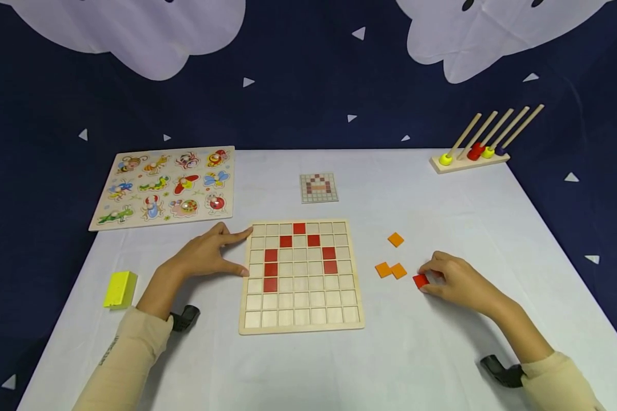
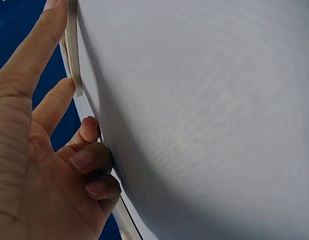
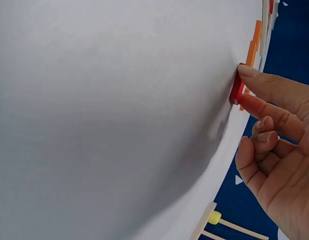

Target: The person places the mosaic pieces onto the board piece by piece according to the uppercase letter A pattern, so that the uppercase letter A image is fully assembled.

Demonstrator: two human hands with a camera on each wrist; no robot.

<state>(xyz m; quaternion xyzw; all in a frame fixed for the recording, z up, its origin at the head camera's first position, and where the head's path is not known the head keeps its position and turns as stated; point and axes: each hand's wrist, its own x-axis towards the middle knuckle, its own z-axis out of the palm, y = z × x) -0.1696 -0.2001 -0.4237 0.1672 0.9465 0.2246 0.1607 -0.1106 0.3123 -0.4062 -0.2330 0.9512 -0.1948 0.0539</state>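
Note:
In the head view a wooden grid board [image 1: 302, 315] lies mid-table with several red square tiles [image 1: 270, 269] in its cells, roughly arch-shaped. My left hand [image 1: 205, 251] is at its left side, index finger and thumb spread and fairly straight, their tips at the edge. The left wrist view shows the other fingers bent inward beside the board's side [image 2: 73, 50]. To the right of the board, my right hand [image 1: 455, 279] pinches a red tile [image 1: 420, 281] between thumb and index finger, close over the table. Three orange tiles [image 1: 396, 240] lie between board and right hand.
A small pattern card [image 1: 319, 188] lies behind the board. An insect puzzle [image 1: 169, 185] is at the back left, a yellow block [image 1: 120, 289] at the left. A peg stand with beads [image 1: 470, 164] stands at the back right, before a dark blue cloth [image 1: 298, 114].

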